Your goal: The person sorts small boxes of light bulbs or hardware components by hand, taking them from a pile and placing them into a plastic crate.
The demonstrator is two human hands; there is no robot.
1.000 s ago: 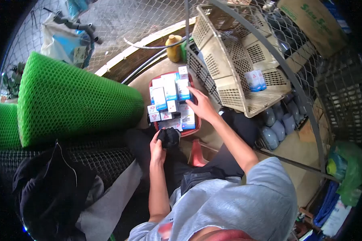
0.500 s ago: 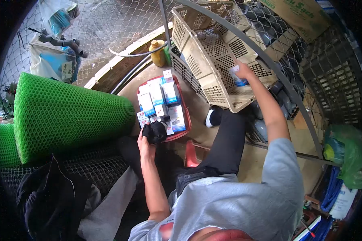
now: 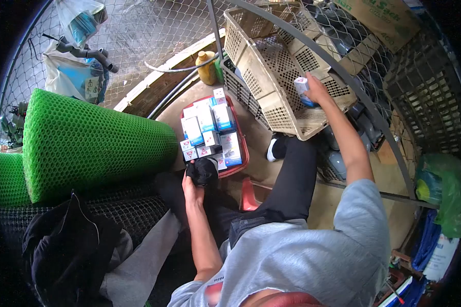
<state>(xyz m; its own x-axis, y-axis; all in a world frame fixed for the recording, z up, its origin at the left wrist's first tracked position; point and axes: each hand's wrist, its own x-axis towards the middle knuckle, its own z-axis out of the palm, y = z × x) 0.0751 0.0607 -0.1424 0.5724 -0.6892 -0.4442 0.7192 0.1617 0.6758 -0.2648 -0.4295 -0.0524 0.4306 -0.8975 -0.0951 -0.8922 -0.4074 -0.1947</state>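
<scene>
- Right hand [image 3: 317, 88]: fingers closed around small white-and-blue cardboard box [image 3: 302, 86], inside tilted beige plastic lattice basket [image 3: 271, 66].
- Left hand [image 3: 193, 187]: fingers gripping black cloth bundle [image 3: 204, 170] beside red plastic tray [image 3: 239, 134] of boxes.

Holds the left hand [image 3: 193, 187] low and close before the torso, bare forearm [image 3: 202, 235] bent forward from the elbow, fingers curled tight in a grasp. Extends the right arm [image 3: 351, 148] forward and upward, nearly straight, right hand [image 3: 318, 89] closed in a grip.
</scene>
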